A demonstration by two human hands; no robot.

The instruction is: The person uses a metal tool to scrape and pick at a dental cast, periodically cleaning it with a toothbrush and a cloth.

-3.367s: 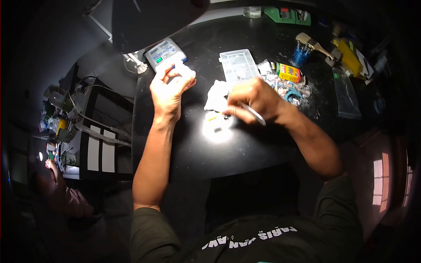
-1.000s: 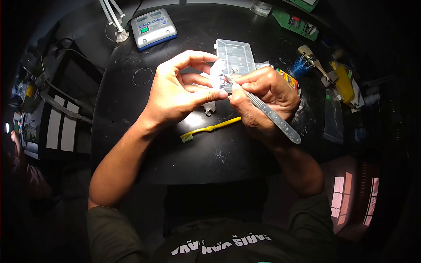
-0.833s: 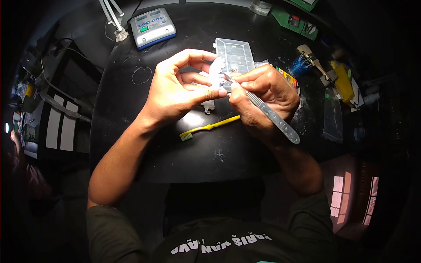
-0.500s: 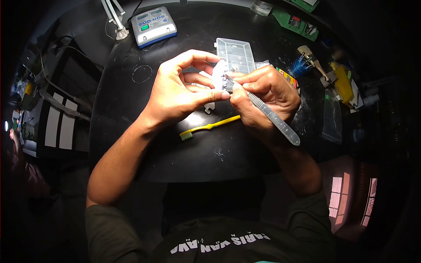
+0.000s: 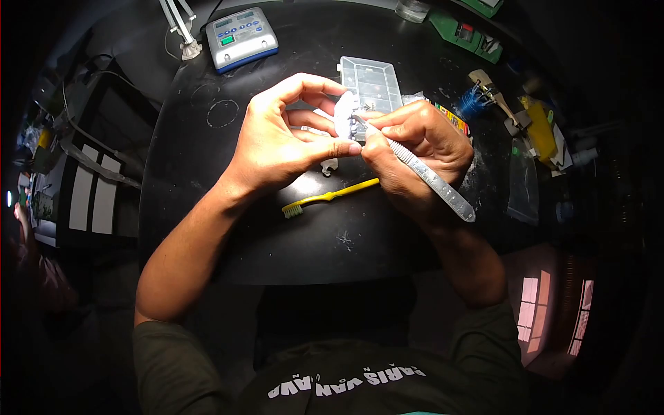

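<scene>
Between its fingertips and thumb, my left hand (image 5: 280, 135) holds a small white cast with a bumpy right edge (image 5: 344, 116). My right hand (image 5: 422, 152) grips a metal scalpel-like handle (image 5: 437, 183) with ridges and a scale on it. Its thin tip meets the right edge of the cast; the exact contact is too small to tell. Behind the hands lies a clear compartment box (image 5: 371, 77). Below them rests a yellow toothbrush (image 5: 335, 194), its far end hidden by my right hand. A small white scrap (image 5: 329, 166) lies under my left hand.
A silver and blue device (image 5: 242, 41) and a lamp base (image 5: 190, 50) stand at the back left of the black table (image 5: 207, 263). On the right are a brush (image 5: 484, 81), a blue item (image 5: 473, 102), a yellow item (image 5: 543, 131) and a plastic bag (image 5: 523, 183).
The outer end of the metal handle has swung slightly upward in my right hand. Its tip stays at the edge of the cast, which my left hand still holds.
</scene>
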